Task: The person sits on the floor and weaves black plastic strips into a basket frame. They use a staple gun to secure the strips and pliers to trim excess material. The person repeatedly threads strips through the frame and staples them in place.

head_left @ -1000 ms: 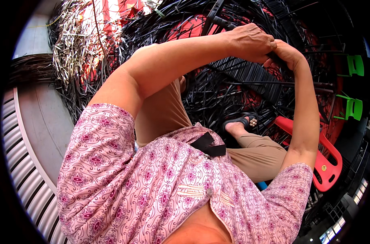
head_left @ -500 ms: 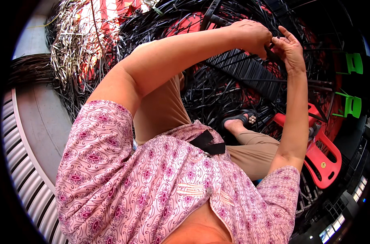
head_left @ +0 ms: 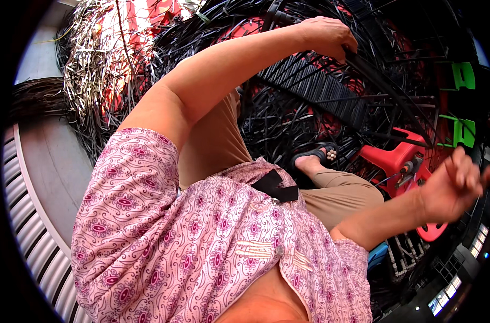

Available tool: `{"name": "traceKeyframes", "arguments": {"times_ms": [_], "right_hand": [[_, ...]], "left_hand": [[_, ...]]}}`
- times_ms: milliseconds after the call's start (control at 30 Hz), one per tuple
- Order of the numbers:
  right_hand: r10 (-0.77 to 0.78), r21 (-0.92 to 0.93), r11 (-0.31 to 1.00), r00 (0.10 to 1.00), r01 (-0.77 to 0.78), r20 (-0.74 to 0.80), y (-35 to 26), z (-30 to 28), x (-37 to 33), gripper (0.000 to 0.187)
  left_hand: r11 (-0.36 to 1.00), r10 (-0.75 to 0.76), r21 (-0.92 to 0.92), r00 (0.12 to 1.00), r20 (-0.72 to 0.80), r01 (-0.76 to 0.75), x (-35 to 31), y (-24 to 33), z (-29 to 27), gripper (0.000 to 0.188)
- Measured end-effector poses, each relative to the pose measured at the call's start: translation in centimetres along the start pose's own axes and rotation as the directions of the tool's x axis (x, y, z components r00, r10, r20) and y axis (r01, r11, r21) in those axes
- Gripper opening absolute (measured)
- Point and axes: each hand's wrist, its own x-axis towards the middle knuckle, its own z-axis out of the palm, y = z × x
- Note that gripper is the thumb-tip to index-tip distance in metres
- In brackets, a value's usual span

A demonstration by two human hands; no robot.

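My left hand [head_left: 331, 39] is closed at the upper middle, its fingers pinched on a black strip [head_left: 363, 63] at the edge of a dark frame. Below it slants a black woven panel [head_left: 315, 89] of tight parallel strips. My right hand [head_left: 450, 185] is out to the right, apart from the left one and beyond a red plastic stool [head_left: 393, 153]. Its fingers are curled and slightly blurred; whatever they hold cannot be made out.
Loose black strips [head_left: 175, 46] lie in a big tangled heap ahead and around my sandalled foot [head_left: 315, 157]. A tool [head_left: 409, 168] rests by the red stool. Small green chairs [head_left: 464, 75] stand at the far right. Silver slats [head_left: 32, 215] run along the left.
My right hand has left the left hand's side and swung down and out to the right. The left hand stays nearly in place. More of the stool and the woven panel now shows.
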Motion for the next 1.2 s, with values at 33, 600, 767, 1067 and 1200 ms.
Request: {"name": "traceKeyframes", "arguments": {"times_ms": [33, 600, 767, 1067, 1200], "right_hand": [[-0.076, 0.038, 0.996, 0.997, 0.076, -0.009, -2.5, 0.0, -1.1, 0.037], [0.928, -0.263, -0.357, -0.309, -0.896, -0.206, 9.7, -2.6, -24.5, 0.043], [0.714, -0.369, 0.487, 0.604, -0.792, -0.354, 11.2, 0.9, -14.3, 0.040], [0.748, -0.119, 0.542, 0.542, -0.832, -0.384, 19.7, 1.0, -6.3, 0.029], [0.674, -0.130, 0.609, 0.597, -0.782, -0.435, 22.1, 0.6, -8.3, 0.023]], "left_hand": [[1.000, 0.009, 0.015, 1.000, -0.013, -0.008, -0.1, -0.2, 0.0, 0.036], [0.995, 0.098, 0.038, 0.993, -0.073, -0.095, 0.3, -1.5, 1.6, 0.037], [0.997, 0.064, 0.048, 0.998, -0.004, -0.064, -0.1, -0.5, 0.3, 0.038], [0.989, 0.148, 0.021, 0.987, -0.060, -0.147, 0.2, -0.8, 0.9, 0.037], [0.988, 0.153, -0.009, 0.988, -0.021, -0.153, 0.0, -0.5, 0.3, 0.030]]}}
